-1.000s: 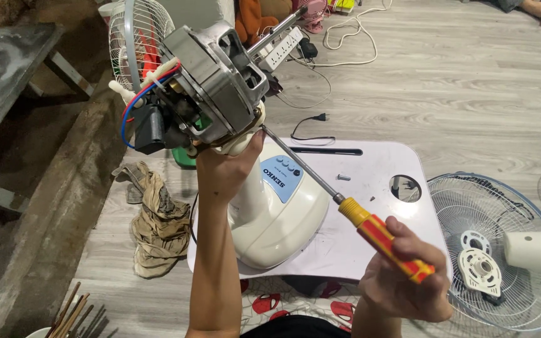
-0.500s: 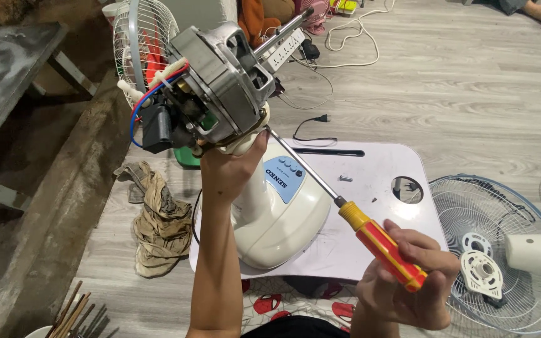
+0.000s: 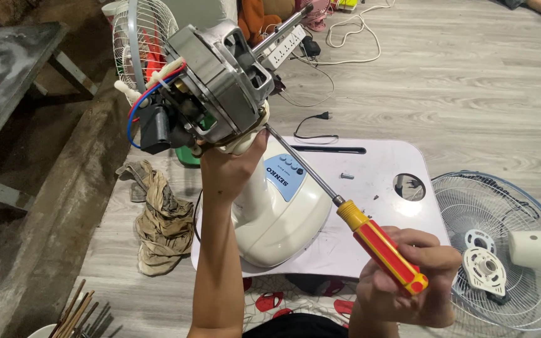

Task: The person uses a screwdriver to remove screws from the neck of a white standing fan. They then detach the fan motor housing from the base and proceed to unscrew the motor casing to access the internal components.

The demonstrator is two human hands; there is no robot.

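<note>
Head view: a bare fan motor [image 3: 220,81] is held up over a white lap table [image 3: 383,200] by the left hand [image 3: 233,169], whose fingers are closed around its neck from below. A red-and-yellow screwdriver [image 3: 380,247] is gripped in the closed right hand [image 3: 408,281], its tip seemingly set against the motor's underside, above the white fan base [image 3: 277,219].

A blue label panel [image 3: 286,176] sits on the white fan base [image 3: 277,225].
</note>
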